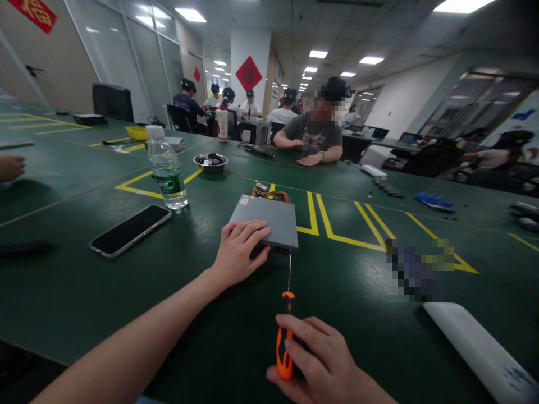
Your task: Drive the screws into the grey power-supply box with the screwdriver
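Observation:
A grey metal computer power supply (280, 216) lies flat on the green table, with a bundle of coloured cables (269, 193) behind it. My left hand (241, 246) grips its near left part, fingers over the top and thumb at the front edge. In my right hand (316, 354) is an orange and black screwdriver (288, 303), held by the handle between thumb and fingers. Its thin shaft points away from me, and the tip meets the front face of the power supply near the right corner. Whether it sits in a screw is too small to tell.
Left of the power supply are a water bottle (167, 171) and a phone (131, 230). Farther back stands a metal bowl (210, 163) with dark items. A white elongated object (475, 342) lies at the right. Across the table sits a person (315, 132); another person's hand (12, 168) shows at far left.

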The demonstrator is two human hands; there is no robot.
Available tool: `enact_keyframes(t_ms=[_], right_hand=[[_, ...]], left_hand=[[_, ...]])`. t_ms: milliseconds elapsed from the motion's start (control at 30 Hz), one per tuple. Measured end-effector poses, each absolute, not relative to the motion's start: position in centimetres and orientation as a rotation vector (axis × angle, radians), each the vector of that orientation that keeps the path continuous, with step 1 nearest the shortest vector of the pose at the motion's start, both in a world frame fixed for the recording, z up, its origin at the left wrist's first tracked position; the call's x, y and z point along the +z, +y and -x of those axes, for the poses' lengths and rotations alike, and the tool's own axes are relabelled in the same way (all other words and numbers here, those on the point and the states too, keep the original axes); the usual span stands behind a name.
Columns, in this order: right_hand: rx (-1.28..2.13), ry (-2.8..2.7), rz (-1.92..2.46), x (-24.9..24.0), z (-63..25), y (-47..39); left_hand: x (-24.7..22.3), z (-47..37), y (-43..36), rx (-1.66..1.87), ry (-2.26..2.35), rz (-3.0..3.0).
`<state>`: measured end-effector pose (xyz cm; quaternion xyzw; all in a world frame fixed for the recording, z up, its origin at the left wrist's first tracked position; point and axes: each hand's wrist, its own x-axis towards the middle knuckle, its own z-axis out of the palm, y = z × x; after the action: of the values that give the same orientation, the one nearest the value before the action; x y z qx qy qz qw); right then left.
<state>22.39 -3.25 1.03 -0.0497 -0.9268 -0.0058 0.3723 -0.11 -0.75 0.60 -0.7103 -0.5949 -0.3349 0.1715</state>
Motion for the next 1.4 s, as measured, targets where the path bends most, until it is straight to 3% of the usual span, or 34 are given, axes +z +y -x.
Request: enact_keyframes(t_ms=[667, 1400], right_hand=[[0.07, -2.498, 0.161, 1.4, -22.5, -3.1], [-0.091, -2.476, 0.116, 1.1, -22.6, -3.0]], left_hand=[[0.6, 0.1, -0.7, -0.956, -1.684, 2.016], [0.6, 0.0, -0.7, -0.957, -1.689, 2.009]])
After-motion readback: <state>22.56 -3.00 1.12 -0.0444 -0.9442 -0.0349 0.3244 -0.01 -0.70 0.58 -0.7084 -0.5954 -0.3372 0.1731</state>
